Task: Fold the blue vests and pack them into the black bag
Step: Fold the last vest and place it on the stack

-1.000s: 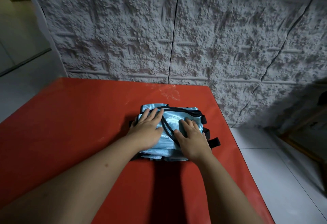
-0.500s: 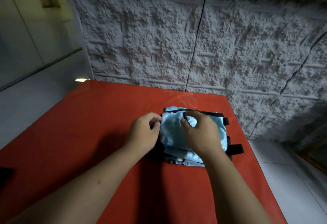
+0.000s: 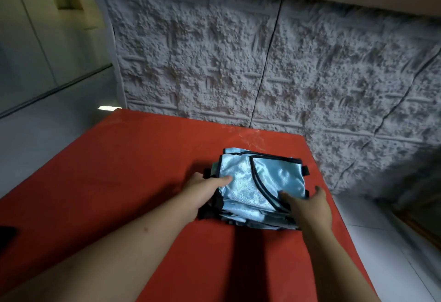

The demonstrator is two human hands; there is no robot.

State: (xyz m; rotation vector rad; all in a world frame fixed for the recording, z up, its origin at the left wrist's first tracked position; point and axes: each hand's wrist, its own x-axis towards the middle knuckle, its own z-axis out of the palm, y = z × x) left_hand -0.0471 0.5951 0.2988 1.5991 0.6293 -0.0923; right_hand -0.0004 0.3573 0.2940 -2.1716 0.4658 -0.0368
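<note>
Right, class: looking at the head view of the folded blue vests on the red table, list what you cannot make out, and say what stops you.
- How many blue vests are stacked: head view, the top layer covers those beneath.
- The left hand fingers: tucked under the stack's left edge.
- The black bag: not identifiable; only a dark shape, cut off by the left edge of the frame.
- The near end of the red table: hidden by both forearms and the right hand.

vests point(image 3: 260, 182): shiny light blue, black trim | table point(image 3: 119, 170): red | wall point(image 3: 238, 63): grey-white, rough-textured
</note>
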